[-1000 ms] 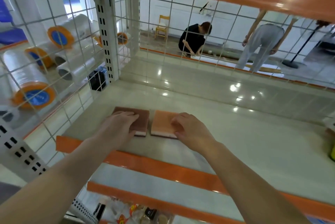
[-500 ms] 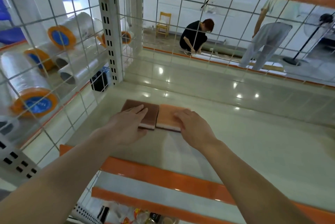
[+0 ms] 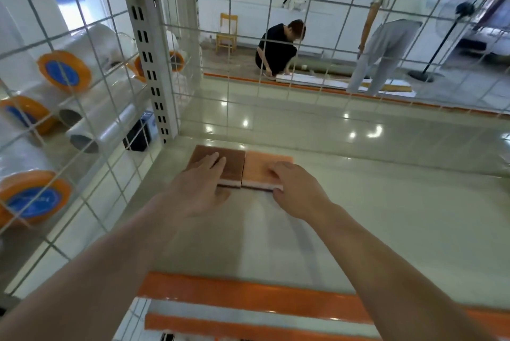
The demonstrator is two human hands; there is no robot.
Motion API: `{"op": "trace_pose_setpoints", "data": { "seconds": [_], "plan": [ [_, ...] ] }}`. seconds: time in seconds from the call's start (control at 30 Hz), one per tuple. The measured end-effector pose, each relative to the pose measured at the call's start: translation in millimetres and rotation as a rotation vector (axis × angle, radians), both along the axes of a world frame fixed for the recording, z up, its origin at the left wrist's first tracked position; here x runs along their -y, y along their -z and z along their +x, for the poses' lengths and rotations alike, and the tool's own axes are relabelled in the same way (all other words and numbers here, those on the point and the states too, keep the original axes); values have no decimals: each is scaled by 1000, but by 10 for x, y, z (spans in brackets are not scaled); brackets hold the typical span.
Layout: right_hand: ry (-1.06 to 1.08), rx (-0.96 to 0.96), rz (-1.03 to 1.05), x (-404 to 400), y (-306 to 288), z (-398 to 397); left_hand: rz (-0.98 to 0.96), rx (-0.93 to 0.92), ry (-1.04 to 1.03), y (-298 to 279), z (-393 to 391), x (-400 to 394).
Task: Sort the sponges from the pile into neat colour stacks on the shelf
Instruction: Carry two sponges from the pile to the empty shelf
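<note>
A: Head view, where are the sponges?

B: Brown sponge (image 3: 218,162) and orange sponge (image 3: 266,172) lie flat on the shelf (image 3: 386,216), side edges touching, brown nearer the wire mesh (image 3: 91,125).

A: Fingers?

B: My left hand (image 3: 197,191) rests on the brown one, fingers straight, released. My right hand (image 3: 296,188) covers the orange one's near corner, fingers on top, thumb at its front edge.

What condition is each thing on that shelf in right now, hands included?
Brown sponge: flat on the shelf, touching the orange one.
Orange sponge: flat, right of the brown.
Left hand: fingers straight, resting on the brown sponge.
Right hand: on the orange sponge, thumb at its front edge.
Shelf: bare, glossy.
</note>
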State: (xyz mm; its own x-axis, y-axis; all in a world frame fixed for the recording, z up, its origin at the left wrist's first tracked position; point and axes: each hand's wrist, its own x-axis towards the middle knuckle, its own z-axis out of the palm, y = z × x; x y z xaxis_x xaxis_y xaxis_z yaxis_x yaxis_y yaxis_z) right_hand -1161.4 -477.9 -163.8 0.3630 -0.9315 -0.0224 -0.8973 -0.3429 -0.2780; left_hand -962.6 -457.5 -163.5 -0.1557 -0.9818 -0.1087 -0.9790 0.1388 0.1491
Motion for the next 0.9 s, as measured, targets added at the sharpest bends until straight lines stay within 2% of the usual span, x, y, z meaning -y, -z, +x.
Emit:
{"op": "trace_pose_setpoints", "data": {
  "seconds": [0.6, 0.9],
  "plan": [
    [71, 25, 38, 177, -23, 140, 95, -16, 42, -8, 110, 277],
    [78, 21, 45, 154, -39, 147, 75, -25, 21, -13, 71, 273]
  ]
}}
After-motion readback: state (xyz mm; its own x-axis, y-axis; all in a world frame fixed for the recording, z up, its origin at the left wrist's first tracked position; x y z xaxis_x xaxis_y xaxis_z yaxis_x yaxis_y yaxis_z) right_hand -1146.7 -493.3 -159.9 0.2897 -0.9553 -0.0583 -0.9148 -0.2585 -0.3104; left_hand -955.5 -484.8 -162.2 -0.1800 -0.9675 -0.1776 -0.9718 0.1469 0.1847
